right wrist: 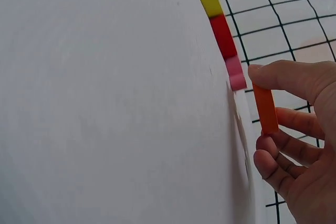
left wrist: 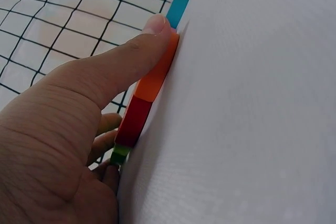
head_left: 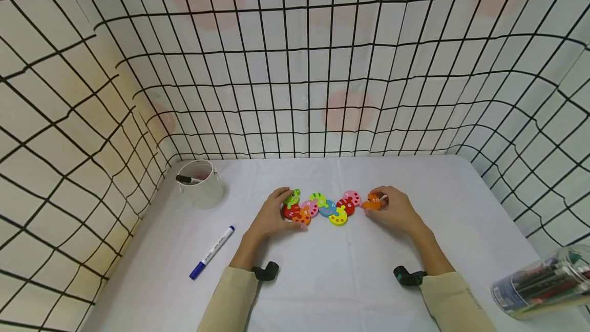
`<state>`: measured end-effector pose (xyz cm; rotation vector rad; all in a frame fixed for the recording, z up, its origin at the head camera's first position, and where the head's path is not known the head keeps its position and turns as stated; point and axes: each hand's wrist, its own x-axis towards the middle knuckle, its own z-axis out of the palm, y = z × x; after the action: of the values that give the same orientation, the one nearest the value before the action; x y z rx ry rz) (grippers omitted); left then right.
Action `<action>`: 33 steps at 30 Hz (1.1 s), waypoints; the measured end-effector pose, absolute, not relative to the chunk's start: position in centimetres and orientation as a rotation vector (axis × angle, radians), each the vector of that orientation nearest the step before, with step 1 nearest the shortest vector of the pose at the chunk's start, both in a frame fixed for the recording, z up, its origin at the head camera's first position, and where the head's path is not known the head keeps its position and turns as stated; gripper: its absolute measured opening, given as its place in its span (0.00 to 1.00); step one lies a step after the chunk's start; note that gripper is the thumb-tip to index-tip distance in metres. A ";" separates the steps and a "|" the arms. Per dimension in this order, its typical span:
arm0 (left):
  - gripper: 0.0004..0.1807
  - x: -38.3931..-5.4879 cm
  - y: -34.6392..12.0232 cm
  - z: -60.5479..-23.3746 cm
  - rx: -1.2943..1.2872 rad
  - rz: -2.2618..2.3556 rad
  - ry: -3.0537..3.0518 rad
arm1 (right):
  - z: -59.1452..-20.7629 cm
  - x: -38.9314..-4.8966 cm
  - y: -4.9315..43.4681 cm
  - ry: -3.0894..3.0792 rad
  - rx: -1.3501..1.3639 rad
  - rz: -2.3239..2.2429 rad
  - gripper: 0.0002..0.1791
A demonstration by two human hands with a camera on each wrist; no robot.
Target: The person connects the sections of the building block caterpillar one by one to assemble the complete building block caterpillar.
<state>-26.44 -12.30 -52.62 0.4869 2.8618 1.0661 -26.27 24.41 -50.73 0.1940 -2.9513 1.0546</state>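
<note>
A row of joined, numbered caterpillar puzzle pieces point(head_left: 328, 209) lies on the white table, coloured red, orange, pink, green, blue and yellow. At its left end is a green head with a face point(head_left: 292, 198). My left hand point(head_left: 270, 215) grips that end, thumb along the edge of the orange piece point(left wrist: 157, 74) and fingers round the far side by the red piece point(left wrist: 134, 121). Between thumb and fingers, my right hand point(head_left: 397, 210) pinches a loose orange puzzle piece point(right wrist: 265, 107) marked 10. It is raised off the table, just right of the pink end piece point(right wrist: 236, 73).
To the left lies a white marker with a blue cap point(head_left: 212, 252). Behind it stands a white bucket point(head_left: 205, 193) with a dark-capped pen inside. A clear jar of pencils point(head_left: 539, 283) lies at the right front. White cloth with a black grid point(head_left: 304, 65) walls the table.
</note>
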 end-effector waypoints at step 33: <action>0.58 -26.4 -12.1 -52.9 0.525 1.058 2.859 | -50.4 -26.3 22.5 -3.045 0.191 1.038 0.32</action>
<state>-26.37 -12.11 -52.86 0.5252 2.8590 1.0577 -26.25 22.53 -50.42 0.1914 -3.0447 1.0382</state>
